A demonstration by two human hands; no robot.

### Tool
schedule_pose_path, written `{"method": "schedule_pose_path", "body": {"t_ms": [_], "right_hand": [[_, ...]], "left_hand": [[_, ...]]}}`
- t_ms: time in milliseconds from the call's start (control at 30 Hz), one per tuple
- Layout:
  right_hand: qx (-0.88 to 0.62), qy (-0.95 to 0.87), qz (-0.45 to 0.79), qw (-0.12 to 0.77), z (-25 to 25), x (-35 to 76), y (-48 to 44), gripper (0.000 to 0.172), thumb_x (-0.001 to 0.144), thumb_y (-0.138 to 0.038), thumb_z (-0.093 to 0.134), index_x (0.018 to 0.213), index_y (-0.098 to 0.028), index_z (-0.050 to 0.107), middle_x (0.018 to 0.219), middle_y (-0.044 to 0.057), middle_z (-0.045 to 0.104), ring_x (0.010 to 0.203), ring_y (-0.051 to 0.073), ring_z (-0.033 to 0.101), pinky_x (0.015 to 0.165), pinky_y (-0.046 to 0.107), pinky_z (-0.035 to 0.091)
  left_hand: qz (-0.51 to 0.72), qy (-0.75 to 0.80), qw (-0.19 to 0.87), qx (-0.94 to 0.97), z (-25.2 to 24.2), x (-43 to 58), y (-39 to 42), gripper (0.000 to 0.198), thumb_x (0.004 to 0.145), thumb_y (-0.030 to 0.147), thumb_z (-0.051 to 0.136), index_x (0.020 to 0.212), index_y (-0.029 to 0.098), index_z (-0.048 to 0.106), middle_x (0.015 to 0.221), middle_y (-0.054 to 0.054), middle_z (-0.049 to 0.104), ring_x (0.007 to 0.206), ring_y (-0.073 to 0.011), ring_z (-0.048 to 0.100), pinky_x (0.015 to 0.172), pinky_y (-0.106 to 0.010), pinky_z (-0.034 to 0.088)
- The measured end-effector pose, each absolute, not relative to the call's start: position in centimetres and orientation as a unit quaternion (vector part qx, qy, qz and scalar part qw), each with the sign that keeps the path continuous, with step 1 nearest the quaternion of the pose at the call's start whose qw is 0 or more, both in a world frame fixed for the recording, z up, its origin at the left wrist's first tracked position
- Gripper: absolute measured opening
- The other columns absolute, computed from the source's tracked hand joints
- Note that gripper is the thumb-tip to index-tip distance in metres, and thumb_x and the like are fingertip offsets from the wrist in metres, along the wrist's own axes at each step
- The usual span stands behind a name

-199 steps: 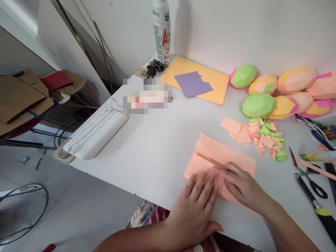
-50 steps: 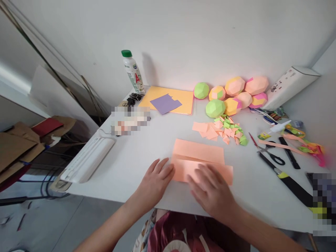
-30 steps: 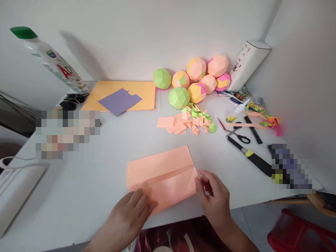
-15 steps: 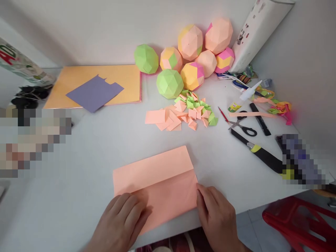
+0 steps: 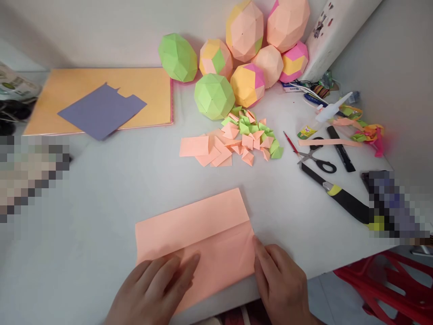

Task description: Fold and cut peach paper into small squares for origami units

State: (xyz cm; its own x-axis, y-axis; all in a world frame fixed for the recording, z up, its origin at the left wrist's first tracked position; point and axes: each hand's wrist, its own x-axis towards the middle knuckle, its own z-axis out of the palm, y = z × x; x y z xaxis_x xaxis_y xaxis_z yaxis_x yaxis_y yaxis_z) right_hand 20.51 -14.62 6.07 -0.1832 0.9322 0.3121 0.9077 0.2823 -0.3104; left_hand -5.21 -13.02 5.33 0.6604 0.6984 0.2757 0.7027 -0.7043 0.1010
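A peach sheet of paper [image 5: 216,257] lies folded near the table's front edge, with a lighter flap along its far side and a crease below the flap. At its right edge my right hand [image 5: 282,282] pinches the paper between thumb and forefinger. My left hand [image 5: 149,289] rests on the left part of the sheet, thumb stretched out and apart from the bent fingers. That hand covers the sheet's lower left corner, and some of its fingertips are hidden.
Behind the sheet lie small folded paper pieces [image 5: 248,140] and several paper balls [image 5: 214,96]. A purple sheet [image 5: 101,110] overlaps yellow card [image 5: 152,97] at back left. Scissors [image 5: 316,155], a utility knife [image 5: 348,203] and a glue bottle [image 5: 320,119] lie right. A red stool [image 5: 389,280] stands below.
My left thumb has lifted and stretched away from the fingers, and the left hand has moved slightly left and nearer. My right hand keeps its pinch. The camera view has shifted a little.
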Motion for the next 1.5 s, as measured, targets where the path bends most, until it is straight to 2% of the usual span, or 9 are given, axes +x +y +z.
{"method": "schedule_pose_path", "body": {"t_ms": [200, 367, 467, 567, 667, 1000, 1133, 1233, 1500], "right_hand": [[-0.589, -0.781, 0.017, 0.207, 6.1, 20.6, -14.9, 0.025, 0.091, -0.008, 0.046, 0.111, -0.006, 0.061, 0.063, 0.001, 0.051, 0.056, 0.013, 0.046, 0.05, 0.026, 0.037], [-0.592, -0.782, 0.014, 0.197, 6.1, 20.6, -14.9, 0.027, 0.093, -0.009, 0.042, 0.113, -0.01, 0.06, 0.064, 0.001, 0.051, 0.056, 0.013, 0.046, 0.05, 0.026, 0.036], [-0.594, -0.782, 0.007, 0.191, 6.0, 20.6, -14.9, 0.027, 0.093, -0.009, 0.042, 0.113, -0.01, 0.06, 0.064, 0.001, 0.05, 0.056, 0.012, 0.045, 0.051, 0.026, 0.035], [-0.594, -0.782, 0.005, 0.189, 5.8, 20.7, -14.9, 0.027, 0.093, -0.009, 0.042, 0.11, -0.009, 0.062, 0.064, 0.001, 0.05, 0.056, 0.012, 0.045, 0.051, 0.026, 0.035], [-0.593, -0.783, 0.004, 0.19, 5.7, 20.8, -14.8, 0.026, 0.093, -0.01, 0.042, 0.108, -0.008, 0.064, 0.065, 0.001, 0.05, 0.056, 0.012, 0.047, 0.052, 0.026, 0.035], [-0.602, -0.78, -0.026, 0.169, 6.1, 20.6, -14.6, 0.025, 0.094, -0.015, 0.041, 0.1, -0.012, 0.065, 0.065, 0.002, 0.051, 0.057, 0.014, 0.048, 0.051, 0.026, 0.036], [-0.602, -0.776, -0.065, 0.178, 6.9, 18.5, -14.4, 0.029, 0.092, -0.028, 0.045, 0.106, -0.009, 0.062, 0.1, 0.017, 0.06, 0.095, 0.029, 0.056, 0.073, 0.041, 0.05], [-0.565, -0.8, -0.082, 0.186, 6.9, 16.2, -14.5, 0.039, 0.089, -0.02, 0.044, 0.124, -0.005, 0.053, 0.13, 0.022, 0.05, 0.127, 0.038, 0.039, 0.096, 0.054, 0.042], [-0.578, -0.796, -0.088, 0.158, 5.8, 17.7, -15.0, 0.044, 0.09, -0.017, 0.044, 0.131, -0.002, 0.044, 0.14, 0.025, 0.041, 0.139, 0.041, 0.018, 0.102, 0.062, 0.034]], "left_hand": [[-0.093, -0.357, -0.022, -0.929, 5.8, -5.0, -14.3, 0.043, 0.094, 0.014, 0.031, 0.131, 0.022, 0.052, 0.119, -0.006, 0.063, 0.099, -0.0239, 0.058, 0.088, -0.041, 0.042], [-0.104, -0.292, -0.08, -0.947, 6.1, -4.0, -13.7, 0.047, 0.095, 0.028, 0.037, 0.139, 0.014, 0.043, 0.143, -0.007, 0.046, 0.132, -0.0286, 0.038, 0.105, -0.041, 0.039], [-0.099, -0.3, -0.132, -0.94, 5.7, -3.8, -13.2, 0.049, 0.094, 0.015, 0.035, 0.144, 0.014, 0.035, 0.144, -0.01, 0.043, 0.135, -0.025, 0.035, 0.099, -0.037, 0.047], [-0.147, -0.313, -0.148, -0.926, 5.1, -3.6, -13.0, 0.046, 0.094, 0.005, 0.032, 0.138, 0.012, 0.042, 0.138, -0.011, 0.05, 0.137, -0.0221, 0.034, 0.102, -0.036, 0.046], [-0.168, -0.296, -0.141, -0.93, 4.9, -3.3, -12.8, 0.037, 0.094, 0.007, 0.036, 0.126, 0.011, 0.053, 0.136, -0.011, 0.053, 0.138, -0.0264, 0.03, 0.105, -0.042, 0.043], [-0.129, -0.279, -0.095, -0.947, 4.7, -2.9, -12.5, 0.043, 0.092, 0.01, 0.04, 0.133, 0.016, 0.049, 0.148, -0.009, 0.038, 0.141, -0.0271, 0.024, 0.107, -0.046, 0.039], [-0.147, -0.275, -0.087, -0.946, 4.8, -2.5, -12.4, 0.037, 0.095, 0.013, 0.04, 0.13, 0.013, 0.05, 0.145, -0.011, 0.042, 0.141, -0.0267, 0.025, 0.107, -0.047, 0.04], [-0.149, -0.277, -0.096, -0.944, 5.0, -2.3, -12.2, 0.034, 0.097, 0.018, 0.042, 0.128, 0.009, 0.051, 0.144, -0.012, 0.044, 0.14, -0.0257, 0.027, 0.108, -0.046, 0.039], [-0.174, -0.298, -0.101, -0.933, 4.7, -2.3, -12.5, 0.034, 0.097, 0.019, 0.04, 0.128, 0.009, 0.05, 0.139, -0.012, 0.05, 0.134, -0.0235, 0.039, 0.106, -0.044, 0.043]]}}
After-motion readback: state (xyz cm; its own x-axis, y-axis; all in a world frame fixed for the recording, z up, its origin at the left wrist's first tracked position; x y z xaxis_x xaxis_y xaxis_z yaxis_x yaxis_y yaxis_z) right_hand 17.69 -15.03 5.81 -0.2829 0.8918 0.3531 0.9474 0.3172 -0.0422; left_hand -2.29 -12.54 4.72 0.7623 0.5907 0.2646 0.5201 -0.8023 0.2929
